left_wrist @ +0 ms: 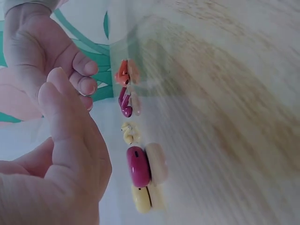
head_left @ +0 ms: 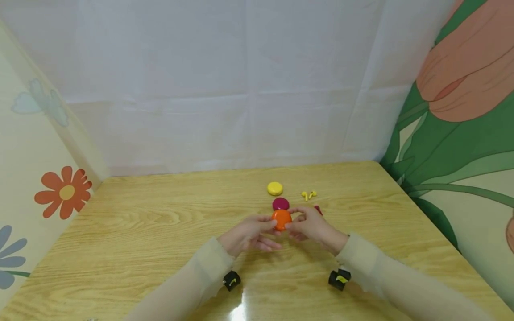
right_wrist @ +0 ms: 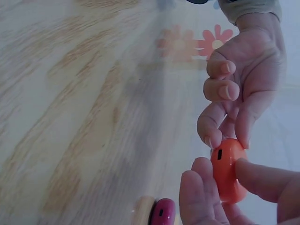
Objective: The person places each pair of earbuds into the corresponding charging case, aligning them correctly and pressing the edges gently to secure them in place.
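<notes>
2 hands [head_left: 250, 232] [head_left: 310, 225] w/ 1 orng case [head_left: 281, 220]

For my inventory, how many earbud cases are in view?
3: the orange case, held by left hand and right hand; the magenta case, on the table just beyond; the yellow case, farther back.

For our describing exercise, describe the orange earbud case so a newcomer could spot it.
Over the wooden table, look between the left hand and right hand. Both hold the glossy orange earbud case; the magenta case and yellow case lie unheld beyond.

Long pale-beige sleeves [head_left: 375, 265], black wrist cameras [head_left: 340, 279] with yellow marks
</notes>
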Demonstrator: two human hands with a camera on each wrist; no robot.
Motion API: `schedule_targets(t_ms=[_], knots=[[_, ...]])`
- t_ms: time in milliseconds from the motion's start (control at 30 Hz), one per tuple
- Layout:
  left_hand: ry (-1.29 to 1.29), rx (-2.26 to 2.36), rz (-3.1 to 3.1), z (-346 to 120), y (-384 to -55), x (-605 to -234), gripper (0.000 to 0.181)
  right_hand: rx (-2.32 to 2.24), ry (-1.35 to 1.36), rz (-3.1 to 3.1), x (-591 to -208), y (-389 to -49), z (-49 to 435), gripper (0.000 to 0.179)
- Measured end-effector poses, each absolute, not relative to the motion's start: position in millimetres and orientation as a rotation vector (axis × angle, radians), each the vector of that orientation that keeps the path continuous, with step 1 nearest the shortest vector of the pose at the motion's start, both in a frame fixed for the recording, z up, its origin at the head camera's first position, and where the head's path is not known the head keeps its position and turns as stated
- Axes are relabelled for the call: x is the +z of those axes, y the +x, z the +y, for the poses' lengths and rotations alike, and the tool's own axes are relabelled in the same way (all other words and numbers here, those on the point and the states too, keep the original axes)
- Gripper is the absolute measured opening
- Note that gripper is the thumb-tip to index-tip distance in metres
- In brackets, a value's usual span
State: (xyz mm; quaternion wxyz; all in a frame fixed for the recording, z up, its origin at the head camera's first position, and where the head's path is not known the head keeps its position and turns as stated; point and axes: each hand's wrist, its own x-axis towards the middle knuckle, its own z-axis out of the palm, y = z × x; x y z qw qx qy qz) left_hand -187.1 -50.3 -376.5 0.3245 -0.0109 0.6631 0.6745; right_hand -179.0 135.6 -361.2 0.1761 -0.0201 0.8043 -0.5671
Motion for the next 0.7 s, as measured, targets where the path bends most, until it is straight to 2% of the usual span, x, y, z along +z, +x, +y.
schedule_targets(t_ms=[300,700], knots=[[0.007,1.773,1.779,-57.1,-183.4,-366.5,0.039,-1.638,-0.035,2.269,-356.6,-180.0,131.7,0.047],[0.098,1.758,1.918,-63.0,-178.7,-353.4,0.036,-1.726,-0.064,2.207,-347.5,-178.3,128.7,0.044]])
